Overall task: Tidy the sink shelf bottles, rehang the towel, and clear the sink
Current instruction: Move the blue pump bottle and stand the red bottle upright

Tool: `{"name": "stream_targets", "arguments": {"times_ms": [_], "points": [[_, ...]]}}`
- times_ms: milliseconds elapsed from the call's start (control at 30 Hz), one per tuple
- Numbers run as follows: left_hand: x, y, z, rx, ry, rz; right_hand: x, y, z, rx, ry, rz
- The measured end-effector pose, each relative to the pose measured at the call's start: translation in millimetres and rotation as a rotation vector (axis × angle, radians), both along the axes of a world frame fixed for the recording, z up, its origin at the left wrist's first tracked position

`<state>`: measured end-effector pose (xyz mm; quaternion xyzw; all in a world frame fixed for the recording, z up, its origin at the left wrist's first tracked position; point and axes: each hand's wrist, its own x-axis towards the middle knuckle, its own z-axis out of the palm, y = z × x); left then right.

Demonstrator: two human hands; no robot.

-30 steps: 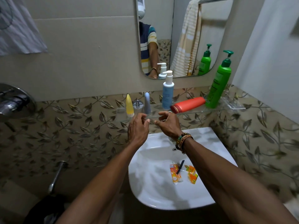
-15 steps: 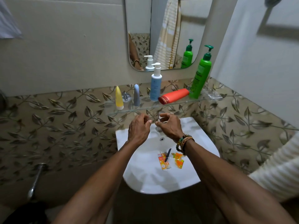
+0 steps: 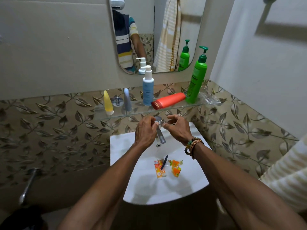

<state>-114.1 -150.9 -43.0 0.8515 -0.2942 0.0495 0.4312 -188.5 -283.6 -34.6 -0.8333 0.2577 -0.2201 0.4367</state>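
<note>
**A leaf-tiled bathroom corner**

Leaf-patterned tiles cover the lower wall, and a mirror (image 3: pixel 157 30) hangs above a glass shelf (image 3: pixel 132 112) over a white sink (image 3: pixel 116 146). On the shelf, from left to right, stand a yellow tube (image 3: pixel 108 103) and a grey tube (image 3: pixel 127 99), both cap down, then a blue pump bottle (image 3: pixel 147 87). Just beside it an orange bottle (image 3: pixel 168 100) lies on its side, cap toward the front edge. A tall green pump bottle (image 3: pixel 196 80) stands upright at its far end, with some crumpled clear plastic (image 3: pixel 210 97) beyond it at the shelf's right end.

In the sink bowl lie two orange sachets (image 3: pixel 160 170) close together, and a dark blue stick (image 3: pixel 164 163) rests across the left one. A striped towel (image 3: pixel 285 176) shows at the right edge of the view; I cannot tell what it hangs from.

The left hand (image 3: pixel 145 131) and the right hand (image 3: pixel 178 128) meet above the tap (image 3: pixel 160 133), just under the shelf. The fingers of both are curled, tips turned toward each other by the tap's top. A thin pale sliver shows between them, but whether either hand pinches it or touches the tap, I cannot tell. The right wrist wears beaded bracelets (image 3: pixel 193 146).
</note>
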Motion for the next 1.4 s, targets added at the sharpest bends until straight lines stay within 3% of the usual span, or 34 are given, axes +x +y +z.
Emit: {"name": "stream_targets", "arguments": {"times_ms": [533, 900, 1400], "points": [[-4.6, -26.7, 1.6, 0.049, -0.032, 0.102, -3.6, -40.7, -20.7, 0.042, -0.020, 0.042], [16.5, -29.3, 36.4, -0.010, -0.075, 0.040, 6.5, -41.0, 24.6, 0.026, -0.080, -0.017], [44.3, -21.8, 33.7, -0.039, -0.002, 0.112, 36.7, -31.1, 25.6, -0.022, -0.072, 0.014]]}}
